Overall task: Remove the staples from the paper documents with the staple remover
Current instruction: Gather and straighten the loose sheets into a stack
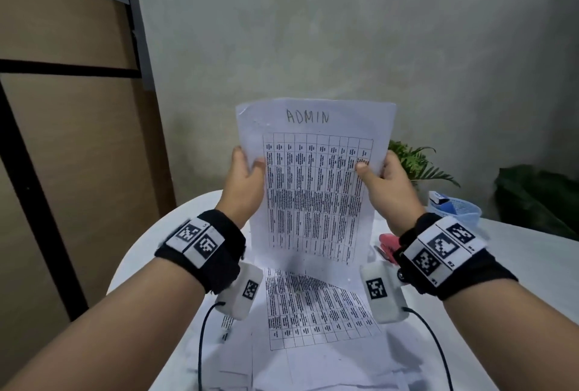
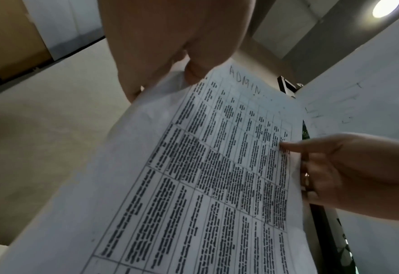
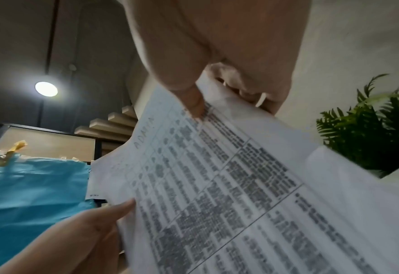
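I hold a printed paper document [image 1: 316, 190] headed "ADMIN" upright above the table, its table of text facing me. My left hand [image 1: 246, 176] pinches its left edge, thumb on the front. My right hand [image 1: 380, 179] pinches the right edge the same way. The same sheet [image 2: 217, 176] fills the left wrist view, and the sheet [image 3: 229, 185] also fills the right wrist view. A pink staple remover [image 1: 388, 245] lies on the table behind my right wrist, partly hidden. No staple shows clearly at the top left corner.
More printed sheets [image 1: 316, 309] lie flat on the white round table [image 1: 517, 265] below my hands. A pale blue basket [image 1: 460, 207] with small boxes stands at the back right, beside a green plant [image 1: 416, 162]. A grey wall is close behind.
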Tool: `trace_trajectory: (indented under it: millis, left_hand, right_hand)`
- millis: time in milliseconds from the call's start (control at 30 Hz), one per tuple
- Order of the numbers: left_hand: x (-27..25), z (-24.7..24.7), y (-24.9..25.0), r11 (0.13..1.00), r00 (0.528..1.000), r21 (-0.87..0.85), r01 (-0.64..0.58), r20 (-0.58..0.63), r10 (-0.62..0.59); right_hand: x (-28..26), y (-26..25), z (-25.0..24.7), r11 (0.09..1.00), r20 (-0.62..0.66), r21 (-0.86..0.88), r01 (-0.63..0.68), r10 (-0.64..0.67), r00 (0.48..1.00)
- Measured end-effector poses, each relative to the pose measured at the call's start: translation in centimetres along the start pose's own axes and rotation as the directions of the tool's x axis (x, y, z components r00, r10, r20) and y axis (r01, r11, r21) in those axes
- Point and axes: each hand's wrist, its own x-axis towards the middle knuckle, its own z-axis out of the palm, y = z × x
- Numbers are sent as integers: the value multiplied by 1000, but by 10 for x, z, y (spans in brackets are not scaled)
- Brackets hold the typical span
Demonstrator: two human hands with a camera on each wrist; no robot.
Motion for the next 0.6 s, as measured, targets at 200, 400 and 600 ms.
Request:
trace_trajectory:
  millis: [200,400,600]
  left_hand:
    - [11,-3,-3,999,994,3,-47,-98,47]
    - [16,8,-4,998,993,22,-65,-99,67]
    - [24,15,-11,998,994,33,-53,-97,56]
  right_hand:
    - [29,25,-38,608,69,-778,-159,335,940]
    - [19,82,-65,28,-43,-997,-73,579,814]
    - [24,103,-59,44,-43,-994,-96,660,750]
